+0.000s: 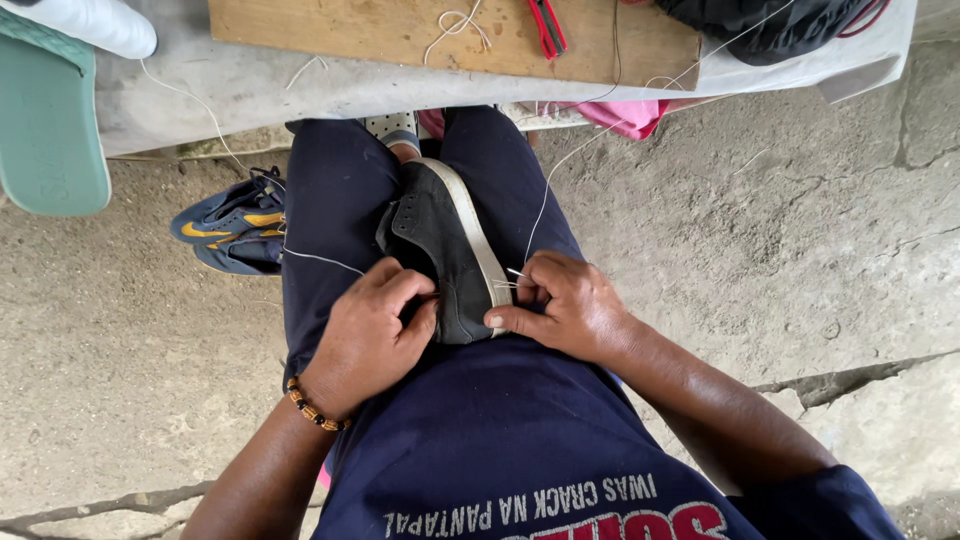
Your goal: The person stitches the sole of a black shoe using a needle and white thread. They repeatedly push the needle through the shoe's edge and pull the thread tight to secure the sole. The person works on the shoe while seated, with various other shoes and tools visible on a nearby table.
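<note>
Fingers [415, 290] of the left hand [370, 335] are curling closed against the upper of a black shoe [440, 250], which is lying wedged between the person's thighs, while the right hand [565, 305] is pinching a white thread [540, 200] at the shoe's pale sole edge. Beyond the knees, a blue and yellow sneaker [232, 225] is sitting on the concrete floor [780, 250], and a wooden board [400, 30] is resting on the bench above.
</note>
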